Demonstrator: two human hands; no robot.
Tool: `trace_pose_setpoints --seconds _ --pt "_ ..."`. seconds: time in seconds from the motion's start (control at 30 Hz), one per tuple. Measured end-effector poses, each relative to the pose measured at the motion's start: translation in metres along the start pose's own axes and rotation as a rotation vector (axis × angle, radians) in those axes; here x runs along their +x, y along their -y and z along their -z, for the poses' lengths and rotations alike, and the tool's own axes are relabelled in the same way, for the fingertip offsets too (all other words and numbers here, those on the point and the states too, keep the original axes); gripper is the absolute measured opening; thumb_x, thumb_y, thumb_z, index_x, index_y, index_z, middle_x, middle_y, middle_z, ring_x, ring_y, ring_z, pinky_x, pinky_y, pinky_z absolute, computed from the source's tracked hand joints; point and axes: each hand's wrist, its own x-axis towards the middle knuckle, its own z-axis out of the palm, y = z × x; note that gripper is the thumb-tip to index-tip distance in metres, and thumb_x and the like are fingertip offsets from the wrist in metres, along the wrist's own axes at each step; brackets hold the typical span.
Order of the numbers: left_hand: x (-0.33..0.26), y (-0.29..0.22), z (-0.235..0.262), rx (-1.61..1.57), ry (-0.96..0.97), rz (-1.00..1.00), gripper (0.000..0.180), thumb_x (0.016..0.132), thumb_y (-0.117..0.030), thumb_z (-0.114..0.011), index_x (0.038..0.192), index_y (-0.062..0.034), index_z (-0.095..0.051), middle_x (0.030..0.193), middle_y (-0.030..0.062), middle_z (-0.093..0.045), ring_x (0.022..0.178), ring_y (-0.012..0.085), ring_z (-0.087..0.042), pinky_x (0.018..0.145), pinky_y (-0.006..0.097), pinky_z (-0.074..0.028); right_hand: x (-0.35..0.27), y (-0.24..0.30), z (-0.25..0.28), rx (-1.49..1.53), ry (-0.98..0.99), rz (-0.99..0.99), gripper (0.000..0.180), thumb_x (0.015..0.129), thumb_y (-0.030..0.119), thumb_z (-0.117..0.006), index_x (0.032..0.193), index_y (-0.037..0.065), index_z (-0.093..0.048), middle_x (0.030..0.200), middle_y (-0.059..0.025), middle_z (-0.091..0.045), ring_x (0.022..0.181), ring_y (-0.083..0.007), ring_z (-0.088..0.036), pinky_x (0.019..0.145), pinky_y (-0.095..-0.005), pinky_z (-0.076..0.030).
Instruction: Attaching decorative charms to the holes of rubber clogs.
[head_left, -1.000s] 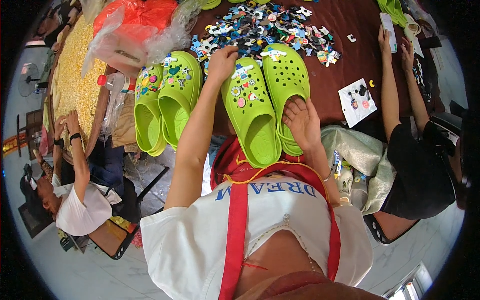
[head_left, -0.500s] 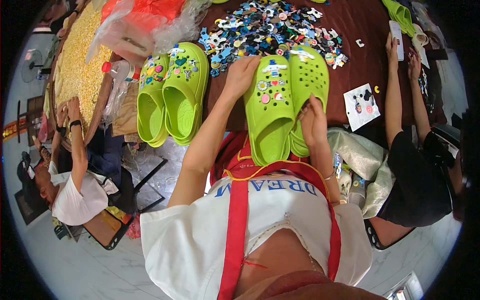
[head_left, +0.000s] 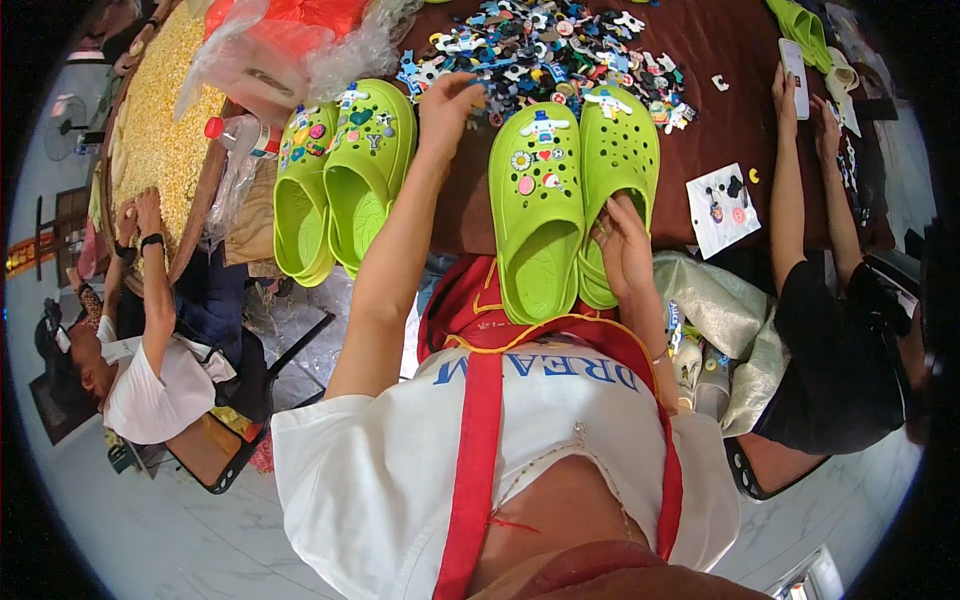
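A pair of lime-green clogs stands in front of me, toes pointing away. The left clog (head_left: 537, 210) carries several charms: a white figure, a daisy, a heart and a pink round one. On the right clog (head_left: 619, 150) there is one white charm near the toe, and its other holes are bare. My right hand (head_left: 625, 245) grips this clog at its opening, some fingers hidden inside. My left hand (head_left: 450, 108) is at the near left edge of the heaped charms (head_left: 550, 55), its fingers curled together; anything between them is too small to make out.
Left of my arm is another decorated pair of green clogs (head_left: 370, 180). Beyond them lie a plastic bottle (head_left: 243, 137) and plastic bags (head_left: 285, 60). A charm card (head_left: 722, 210) lies on the brown cloth (head_left: 730, 130). People sit on both sides; one holds a phone (head_left: 793, 80).
My left hand has left the toe of the left clog and moved left and away to the charm heap. My right hand stays at the right clog, which has shifted only slightly.
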Motion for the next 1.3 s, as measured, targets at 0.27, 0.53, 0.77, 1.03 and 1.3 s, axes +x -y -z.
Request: trace_pose_setpoints --seconds 0.27,0.53,0.77,1.03,1.3 --pt "-0.031 -0.012 0.004 -0.256 0.084 0.147 0.016 0.081 -0.012 -0.064 0.091 -0.0019 -0.057 0.071 0.0006 -0.057 0.059 0.0069 -0.049 0.055 0.019 -0.038 0.004 0.001 -0.025 -0.071 0.081 0.063 0.030 0.087 0.020 -0.052 0.114 0.008 -0.049 0.110 -0.0011 -0.053 0.100 -0.0094 -0.046 0.084 -0.0275 -0.031" --pt "-0.032 -0.031 -0.024 -0.058 0.190 -0.039 0.021 0.080 -0.008 -0.062 0.099 0.0008 -0.060 0.084 0.0037 -0.062 0.072 0.0078 -0.054 0.064 0.020 -0.042 0.018 -0.017 -0.026 0.110 -0.013 -0.099 0.063 0.087 0.045 -0.047 0.135 0.008 -0.029 0.134 -0.0083 -0.035 0.122 -0.0191 -0.031 0.099 -0.0387 -0.019" --pt "-0.034 -0.030 -0.070 0.497 0.424 -0.369 0.020 0.079 -0.009 -0.061 0.098 -0.0026 -0.063 0.083 0.0082 -0.065 0.071 0.0147 -0.059 0.065 0.026 -0.046 0.025 -0.021 -0.035 0.340 -0.097 0.002 0.048 0.088 0.050 -0.040 0.113 0.009 -0.045 0.104 -0.0027 -0.051 0.097 -0.0154 -0.047 0.084 -0.0302 -0.034" --pt "-0.018 -0.023 -0.087 0.832 0.549 -0.960 0.013 0.071 -0.007 -0.065 0.084 -0.0053 -0.063 0.081 0.0097 -0.060 0.079 0.0282 -0.057 0.068 0.038 -0.046 0.045 -0.021 -0.038 0.582 -0.003 0.043 0.034 0.082 0.018 -0.050 0.113 0.005 -0.047 0.112 -0.0065 -0.053 0.104 -0.0182 -0.049 0.093 -0.0336 -0.036" --pt "-0.012 -0.030 -0.091 0.995 0.679 -1.181 0.014 0.067 -0.007 -0.055 0.080 -0.0051 -0.061 0.080 0.0054 -0.058 0.078 0.0224 -0.055 0.066 0.033 -0.042 0.049 -0.016 -0.043 0.704 0.050 0.070 0.035 0.074 0.009 -0.050 0.109 0.003 -0.048 0.103 -0.0068 -0.055 0.099 -0.0205 -0.050 0.092 -0.0362 -0.036"
